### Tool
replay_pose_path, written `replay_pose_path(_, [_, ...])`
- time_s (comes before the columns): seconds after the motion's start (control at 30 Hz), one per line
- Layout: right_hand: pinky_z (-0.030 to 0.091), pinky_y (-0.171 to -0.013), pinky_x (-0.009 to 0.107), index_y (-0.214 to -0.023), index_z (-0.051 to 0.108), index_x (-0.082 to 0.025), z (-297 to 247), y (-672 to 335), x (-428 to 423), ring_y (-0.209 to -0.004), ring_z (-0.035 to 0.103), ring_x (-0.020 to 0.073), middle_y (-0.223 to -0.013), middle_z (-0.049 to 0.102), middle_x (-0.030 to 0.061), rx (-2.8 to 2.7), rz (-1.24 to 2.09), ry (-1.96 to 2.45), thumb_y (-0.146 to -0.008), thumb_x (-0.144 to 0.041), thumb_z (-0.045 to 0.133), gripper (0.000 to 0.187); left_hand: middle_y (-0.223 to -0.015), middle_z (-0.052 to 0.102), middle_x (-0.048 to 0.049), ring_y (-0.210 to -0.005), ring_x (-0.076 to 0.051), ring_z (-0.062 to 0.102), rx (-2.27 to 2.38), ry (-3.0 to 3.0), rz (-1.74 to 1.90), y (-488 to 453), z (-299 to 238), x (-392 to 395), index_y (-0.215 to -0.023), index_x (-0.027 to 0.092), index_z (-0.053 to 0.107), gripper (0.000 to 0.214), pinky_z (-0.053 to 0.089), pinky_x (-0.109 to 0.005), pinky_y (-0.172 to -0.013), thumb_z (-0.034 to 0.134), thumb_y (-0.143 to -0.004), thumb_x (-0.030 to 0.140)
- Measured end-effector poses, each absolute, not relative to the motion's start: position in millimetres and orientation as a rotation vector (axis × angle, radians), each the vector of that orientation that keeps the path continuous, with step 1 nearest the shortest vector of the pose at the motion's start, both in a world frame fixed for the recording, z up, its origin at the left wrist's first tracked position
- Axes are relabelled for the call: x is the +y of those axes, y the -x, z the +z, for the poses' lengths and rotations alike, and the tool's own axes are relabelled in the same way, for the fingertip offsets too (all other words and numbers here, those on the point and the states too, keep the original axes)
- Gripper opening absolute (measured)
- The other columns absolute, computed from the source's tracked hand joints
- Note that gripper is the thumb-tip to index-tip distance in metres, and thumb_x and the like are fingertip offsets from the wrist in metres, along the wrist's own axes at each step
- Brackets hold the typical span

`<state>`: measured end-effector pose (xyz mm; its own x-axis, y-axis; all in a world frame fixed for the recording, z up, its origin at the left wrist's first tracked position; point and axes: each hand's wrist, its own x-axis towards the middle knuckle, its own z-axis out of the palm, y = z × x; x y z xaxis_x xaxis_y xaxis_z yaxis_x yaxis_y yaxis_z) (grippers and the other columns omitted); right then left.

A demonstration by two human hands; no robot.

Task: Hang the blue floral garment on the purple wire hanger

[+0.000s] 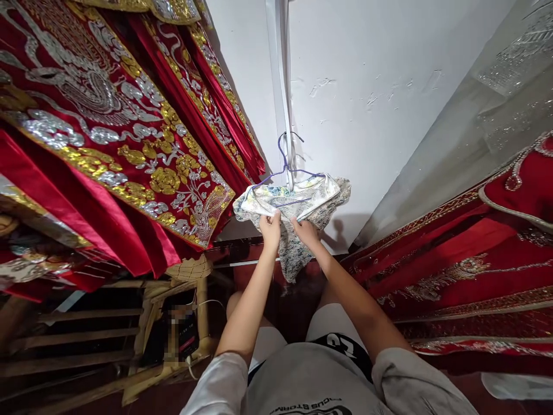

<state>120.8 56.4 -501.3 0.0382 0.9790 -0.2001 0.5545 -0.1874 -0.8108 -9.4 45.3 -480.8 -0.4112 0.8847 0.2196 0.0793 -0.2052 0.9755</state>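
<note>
A pale floral-patterned garment [298,202] hangs on a blue wire hanger [285,164] in front of a white wall. Its hook points up beside a white vertical rail [280,86]. My left hand [270,226] is closed on the garment's lower edge at the left. My right hand [306,230] pinches the same cloth just to the right. Both arms reach up and forward from my body. A strip of the garment dangles below my hands.
Red garments with gold and silver embroidery [129,132] hang close on the left. More red embroidered cloth [466,271] and a clear-covered piece [496,98] fill the right. A bamboo rack [173,323] with a woven hat [190,268] stands at lower left.
</note>
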Motion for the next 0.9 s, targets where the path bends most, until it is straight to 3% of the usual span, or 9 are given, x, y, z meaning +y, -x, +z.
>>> replay_pose_path(0.1, [0.04,-0.073,0.033,-0.064,0.058,-0.02,-505.2,-114.0,61.2,-0.081,0.061,0.0272,-0.072,0.066,0.0126,-1.52,1.112,1.734,-0.089,-0.055,0.055,0.043,-0.071,0.051,0.0004,-0.072,-0.016,0.055,1.429,-1.187,1.689,15.8,-482.0,27.3,-0.081,0.023,0.046,0.034,0.046,-0.028,-0.066,0.061,-0.087,0.052])
replay_pose_path(0.3, [0.041,-0.066,0.03,-0.063,0.047,-0.022,-532.7,-109.5,8.6,-0.064,0.052,0.0183,-0.065,0.057,0.0041,-1.426,1.163,1.533,-0.093,-0.057,0.038,0.048,-0.089,0.064,-0.0055,-0.085,-0.018,0.065,1.351,-1.267,1.498,15.1,-531.8,-14.5,-0.098,0.021,0.051,0.019,0.054,-0.032,-0.083,0.058,-0.083,0.03])
replay_pose_path(0.47, [0.041,-0.064,0.03,-0.063,0.053,-0.021,-529.9,-107.7,-29.0,-0.062,0.05,0.0176,-0.06,0.053,0.0005,-1.359,1.176,1.304,-0.088,-0.055,0.049,0.043,-0.074,0.058,-0.0014,-0.076,-0.019,0.06,1.393,-1.409,1.301,-3.5,-556.0,-37.3,-0.077,0.022,0.047,0.013,0.05,-0.031,-0.074,0.058,-0.081,0.027])
replay_pose_path(0.7, [0.035,-0.051,0.026,-0.063,0.063,-0.019,-438.9,-126.7,-2.1,-0.051,0.045,0.0121,-0.055,0.054,-0.0014,-1.213,1.424,1.146,-0.082,-0.043,0.061,0.03,-0.079,0.057,-0.0022,-0.077,-0.02,0.055,1.359,-1.709,1.215,0.9,-546.4,-42.4,-0.09,0.023,0.054,0.015,0.045,-0.032,-0.076,0.046,-0.097,0.033])
replay_pose_path(0.9, [0.026,-0.043,0.024,-0.066,0.064,-0.017,-351.4,-124.3,29.6,-0.046,0.039,0.0089,-0.054,0.054,-0.0002,-1.184,1.374,0.982,-0.079,-0.044,0.072,0.03,-0.076,0.058,-0.0032,-0.074,-0.021,0.058,1.449,-1.901,0.969,9.0,-538.5,-41.7,-0.081,0.024,0.051,0.016,0.045,-0.032,-0.074,0.045,-0.096,0.026])
